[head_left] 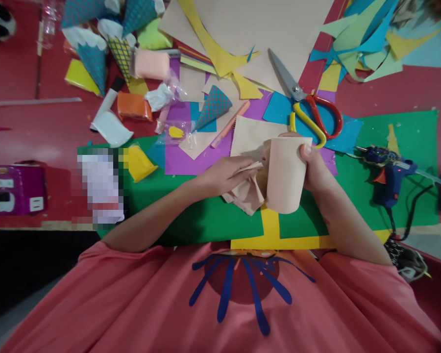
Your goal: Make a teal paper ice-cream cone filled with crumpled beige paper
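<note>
My right hand (313,164) is wrapped round the side of a beige cup-like cylinder (286,176), thumb at its upper right edge, the cylinder nearly upright. Crumpled beige paper (248,195) is pinched in my left hand (230,175), just left of the cylinder. Behind both hands lies a beige sheet (253,137) with a jagged left edge. Scissors (297,93) with red and yellow handles rest beyond the cylinder, blades spread a little or closed, I cannot tell. Beneath are a green sheet (191,220) and a yellow paper strip (279,241).
A blue glue gun (389,181) stands at the right with its cord. Paper cones (90,56), an orange clay pack (134,106) and a yellow pack (140,163) lie left. Paper scraps (363,44) pile up at the back right. A purple box (18,189) sits far left.
</note>
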Demonstrator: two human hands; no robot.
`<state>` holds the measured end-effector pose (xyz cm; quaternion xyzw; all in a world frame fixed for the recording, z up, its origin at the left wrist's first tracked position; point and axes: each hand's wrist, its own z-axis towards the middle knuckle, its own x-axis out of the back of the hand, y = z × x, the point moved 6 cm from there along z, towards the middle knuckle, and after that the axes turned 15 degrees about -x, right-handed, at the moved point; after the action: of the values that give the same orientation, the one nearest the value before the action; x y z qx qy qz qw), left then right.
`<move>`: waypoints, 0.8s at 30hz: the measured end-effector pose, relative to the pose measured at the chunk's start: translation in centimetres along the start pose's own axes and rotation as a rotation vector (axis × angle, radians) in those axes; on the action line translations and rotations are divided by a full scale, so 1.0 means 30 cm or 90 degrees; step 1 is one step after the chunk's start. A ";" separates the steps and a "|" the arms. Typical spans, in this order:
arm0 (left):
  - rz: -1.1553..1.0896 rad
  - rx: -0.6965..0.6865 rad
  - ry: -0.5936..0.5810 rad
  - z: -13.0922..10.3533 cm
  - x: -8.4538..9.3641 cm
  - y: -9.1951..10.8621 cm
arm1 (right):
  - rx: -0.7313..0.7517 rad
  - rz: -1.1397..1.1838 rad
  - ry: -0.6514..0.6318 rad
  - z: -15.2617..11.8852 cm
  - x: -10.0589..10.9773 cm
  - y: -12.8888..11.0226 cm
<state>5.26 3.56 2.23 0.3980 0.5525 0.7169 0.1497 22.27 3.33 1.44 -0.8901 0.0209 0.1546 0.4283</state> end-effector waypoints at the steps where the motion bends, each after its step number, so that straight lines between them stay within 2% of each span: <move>1: -0.003 -0.004 0.007 0.000 -0.002 0.003 | 0.001 -0.002 0.010 -0.001 0.002 0.000; 4: -0.040 0.034 0.022 -0.006 -0.014 0.002 | 0.005 -0.003 0.032 -0.007 0.001 -0.006; 7: -0.055 0.031 0.029 -0.008 -0.018 0.013 | 0.009 0.003 0.055 -0.013 0.001 -0.015; 12: -0.063 0.065 0.055 -0.012 -0.002 0.007 | 0.016 0.051 0.109 -0.024 0.035 -0.041; 15: -0.026 0.066 0.073 -0.012 0.013 0.002 | 0.001 0.055 0.100 -0.018 0.046 -0.043; 18: -0.018 0.101 0.007 -0.016 -0.004 -0.009 | -0.006 0.025 0.095 -0.014 0.047 -0.037; 22: -0.063 0.107 -0.105 -0.019 -0.034 0.005 | -0.005 0.009 0.149 -0.036 0.056 -0.041; 24: -0.080 0.132 -0.080 -0.023 -0.023 -0.005 | -0.025 0.003 0.163 -0.050 0.056 -0.045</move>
<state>5.14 2.70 1.75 0.4200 0.6373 0.6187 0.1863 24.48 3.20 2.84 -0.9106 0.0746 0.0415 0.4044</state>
